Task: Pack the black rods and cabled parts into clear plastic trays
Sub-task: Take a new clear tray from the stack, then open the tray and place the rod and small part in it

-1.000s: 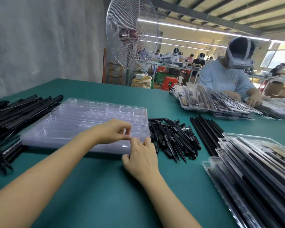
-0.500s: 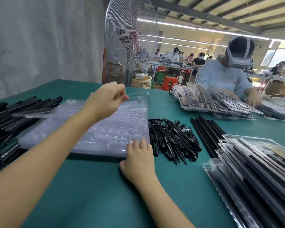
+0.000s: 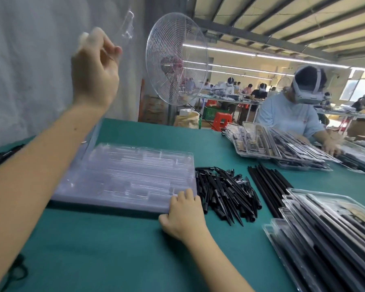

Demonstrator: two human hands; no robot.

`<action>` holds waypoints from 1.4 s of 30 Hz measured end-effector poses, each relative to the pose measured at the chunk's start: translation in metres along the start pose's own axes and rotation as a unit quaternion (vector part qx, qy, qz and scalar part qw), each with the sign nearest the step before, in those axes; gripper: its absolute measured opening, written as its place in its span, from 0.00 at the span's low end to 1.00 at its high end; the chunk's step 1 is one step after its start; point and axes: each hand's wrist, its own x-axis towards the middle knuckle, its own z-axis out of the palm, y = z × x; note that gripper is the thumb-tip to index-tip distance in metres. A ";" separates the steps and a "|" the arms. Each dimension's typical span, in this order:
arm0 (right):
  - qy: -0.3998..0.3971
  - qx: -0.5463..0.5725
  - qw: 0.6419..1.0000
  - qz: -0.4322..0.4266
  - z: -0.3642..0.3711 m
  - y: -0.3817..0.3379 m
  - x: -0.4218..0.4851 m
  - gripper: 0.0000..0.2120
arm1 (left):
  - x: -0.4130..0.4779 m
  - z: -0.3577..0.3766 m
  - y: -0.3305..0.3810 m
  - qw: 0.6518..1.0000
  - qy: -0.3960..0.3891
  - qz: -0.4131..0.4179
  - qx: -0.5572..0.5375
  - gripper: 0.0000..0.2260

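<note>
One clear tray [image 3: 128,26], seemingly flimsy and feather-light, hangs at eleven o'clock, rim pinched by the left hand [image 3: 95,74]; the right hand [image 3: 183,216] presses flat on the stack [image 3: 131,175], with black rods [image 3: 268,186] at three o'clock.

One clear tray [image 3: 128,26] hangs tilted above the tray stack [image 3: 124,178], black rods [image 3: 268,186] lying to its right.

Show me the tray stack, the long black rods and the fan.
tray stack [image 3: 124,178]: head view, middle of the top tray.
long black rods [image 3: 272,186]: head view, midway along the bundle.
fan [image 3: 176,65]: head view, centre of the wire guard.
</note>
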 end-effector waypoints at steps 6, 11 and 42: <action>-0.001 0.076 0.997 0.008 -0.003 0.008 -0.005 0.19 | -0.078 -0.030 0.056 0.953 -0.119 0.275 -0.052 0.08; 0.020 0.697 0.698 0.161 -0.032 0.055 -0.019 0.10 | -0.190 -0.052 0.076 0.879 -0.276 0.388 0.008 0.05; -0.141 -0.108 0.905 0.386 -0.020 0.175 0.013 0.18 | -0.291 -0.003 0.052 0.825 -0.507 0.172 -0.180 0.14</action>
